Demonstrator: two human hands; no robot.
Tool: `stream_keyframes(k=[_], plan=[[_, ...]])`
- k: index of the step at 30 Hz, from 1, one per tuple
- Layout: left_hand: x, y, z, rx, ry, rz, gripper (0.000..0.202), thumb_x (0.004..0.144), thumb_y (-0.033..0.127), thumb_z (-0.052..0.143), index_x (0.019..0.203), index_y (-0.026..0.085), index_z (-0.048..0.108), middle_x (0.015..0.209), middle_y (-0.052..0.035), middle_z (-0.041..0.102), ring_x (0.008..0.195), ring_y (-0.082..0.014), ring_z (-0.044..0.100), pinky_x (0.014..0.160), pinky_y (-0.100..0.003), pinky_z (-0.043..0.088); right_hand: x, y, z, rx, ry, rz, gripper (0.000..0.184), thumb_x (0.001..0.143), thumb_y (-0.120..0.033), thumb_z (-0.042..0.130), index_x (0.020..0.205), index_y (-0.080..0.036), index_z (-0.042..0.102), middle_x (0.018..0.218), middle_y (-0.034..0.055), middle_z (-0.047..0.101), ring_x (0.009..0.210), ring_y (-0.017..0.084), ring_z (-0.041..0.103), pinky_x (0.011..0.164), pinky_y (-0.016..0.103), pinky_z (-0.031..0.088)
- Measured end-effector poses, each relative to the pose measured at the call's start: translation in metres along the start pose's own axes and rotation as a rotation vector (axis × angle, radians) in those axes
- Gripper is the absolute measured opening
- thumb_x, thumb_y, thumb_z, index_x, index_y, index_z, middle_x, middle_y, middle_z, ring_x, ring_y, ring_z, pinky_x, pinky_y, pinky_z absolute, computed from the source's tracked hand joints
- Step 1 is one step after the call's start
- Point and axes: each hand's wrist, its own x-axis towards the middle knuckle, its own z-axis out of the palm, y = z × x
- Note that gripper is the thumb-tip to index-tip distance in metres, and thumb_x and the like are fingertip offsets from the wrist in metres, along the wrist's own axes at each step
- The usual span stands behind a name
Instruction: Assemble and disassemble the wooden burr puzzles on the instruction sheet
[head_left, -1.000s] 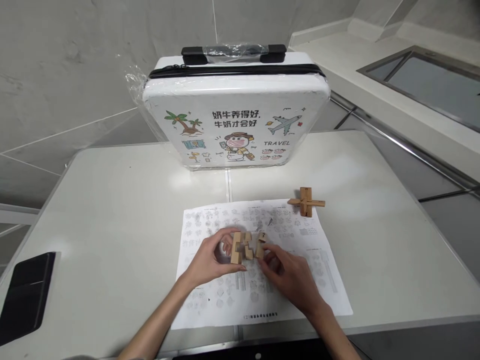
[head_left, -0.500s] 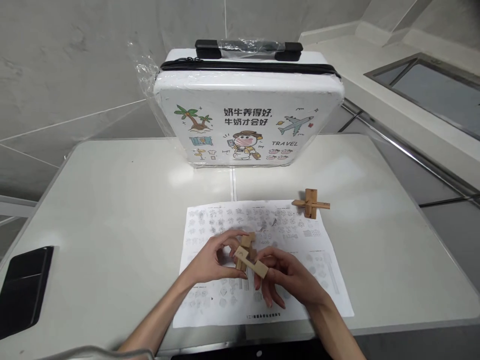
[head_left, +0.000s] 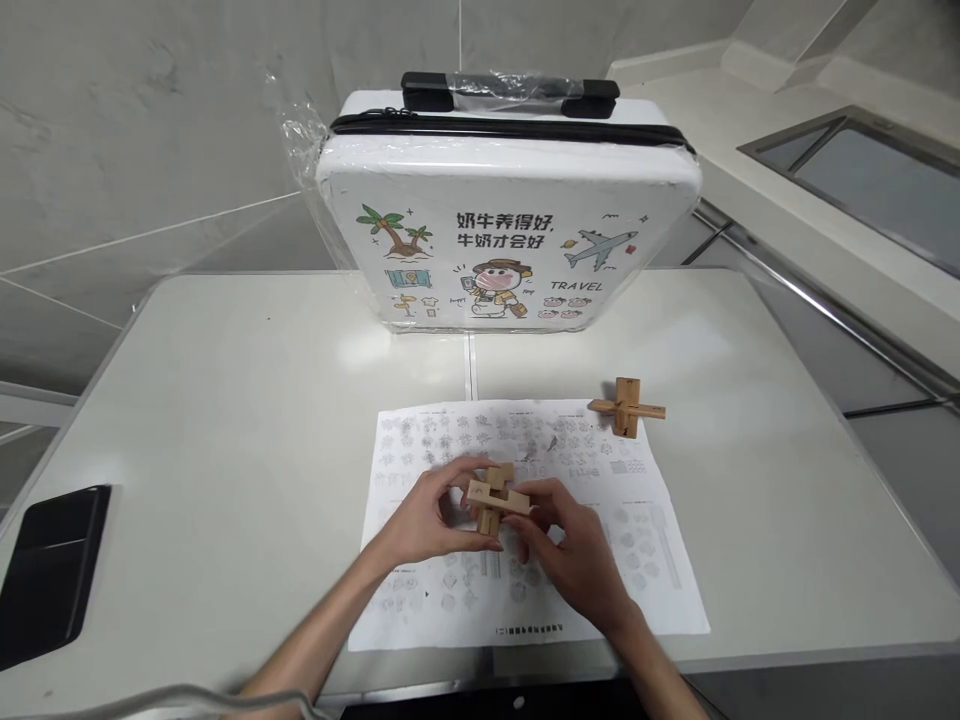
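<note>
Head view, left hand [head_left: 424, 522] and right hand [head_left: 574, 550] fingers gripping wooden puzzle [head_left: 496, 496], above printed sheet [head_left: 645, 560]

Table [head_left: 225, 400] bears a printed sheet [head_left: 645, 560]. White case [head_left: 510, 200] behind the sheet; wooden cross [head_left: 626, 407] at its far-right corner; black device [head_left: 52, 570] well left.

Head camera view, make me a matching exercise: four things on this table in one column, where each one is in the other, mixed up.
1. white suitcase
2. assembled wooden cross
3. black device
4. wooden pieces

A. at the table's near left edge
B. held between left hand and right hand, above the printed sheet
C. standing at the far side
D. lying by the sheet's far right corner

Pairs: 1-C, 2-D, 3-A, 4-B.
</note>
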Motion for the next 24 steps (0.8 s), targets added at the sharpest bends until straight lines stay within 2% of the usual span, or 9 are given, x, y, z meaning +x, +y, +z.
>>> stream_keyframes(k=[4,8,12,15,19,22,24], plan=[[-0.001,-0.001,0.001,-0.123,-0.018,-0.022,0.079,0.068,0.033,0.098,0.137,0.027,0.062,0.106,-0.0051,0.077,0.091,-0.0236,0.073,0.085,-0.038,0.059,-0.003,0.004,0.001,-0.150,0.074,-0.087,0.016,0.104,-0.037,0.062,0.114,-0.026,0.068,0.079,0.0012,0.074,0.062,0.019,0.068,0.059,0.028,0.053],[-0.002,-0.001,0.002,-0.131,-0.013,-0.031,0.078,0.067,0.034,0.098,0.136,0.026,0.062,0.110,-0.0065,0.076,0.093,-0.0236,0.072,0.084,-0.037,0.058,-0.005,0.005,0.002,-0.199,0.057,-0.116,0.021,0.108,-0.037,0.055,0.121,-0.025,0.066,0.085,0.0032,0.075,0.067,0.020,0.069,0.061,0.029,0.054],[-0.001,0.000,0.003,-0.131,0.002,-0.004,0.076,0.063,0.036,0.101,0.130,0.024,0.066,0.113,-0.0063,0.071,0.093,-0.0222,0.069,0.082,-0.034,0.057,-0.005,0.005,0.003,-0.222,0.076,-0.134,0.018,0.109,-0.033,0.055,0.122,-0.026,0.065,0.088,0.0024,0.076,0.069,0.019,0.070,0.060,0.026,0.054],[0.000,0.001,0.004,-0.143,-0.006,-0.006,0.074,0.065,0.035,0.100,0.130,0.024,0.065,0.113,-0.0058,0.070,0.088,-0.0198,0.067,0.080,-0.033,0.056,-0.003,0.005,0.004,-0.195,0.078,-0.116,0.016,0.108,-0.033,0.056,0.120,-0.026,0.065,0.087,0.0011,0.076,0.067,0.018,0.069,0.060,0.026,0.055],[0.000,0.002,0.003,-0.152,-0.004,-0.026,0.072,0.067,0.033,0.098,0.130,0.025,0.064,0.102,-0.0023,0.067,0.080,-0.0164,0.062,0.075,-0.031,0.054,0.001,0.005,0.004,-0.174,0.083,-0.093,0.017,0.107,-0.036,0.059,0.121,-0.026,0.064,0.088,0.0004,0.077,0.066,0.017,0.069,0.059,0.025,0.054],[0.000,0.001,0.002,-0.134,0.042,-0.052,0.071,0.068,0.032,0.097,0.130,0.025,0.064,0.091,0.0011,0.064,0.074,-0.0145,0.058,0.072,-0.029,0.052,0.002,0.010,0.002,-0.235,0.138,-0.094,0.024,0.106,-0.040,0.062,0.125,-0.026,0.062,0.088,0.0003,0.075,0.064,0.016,0.067,0.059,0.026,0.054],[0.000,0.000,0.002,-0.119,0.100,-0.067,0.071,0.069,0.033,0.097,0.130,0.025,0.063,0.096,-0.0004,0.066,0.077,-0.0154,0.060,0.073,-0.029,0.053,0.001,0.015,0.001,-0.313,0.167,-0.093,0.026,0.106,-0.043,0.063,0.125,-0.025,0.061,0.086,-0.0001,0.072,0.062,0.016,0.064,0.058,0.027,0.052]])
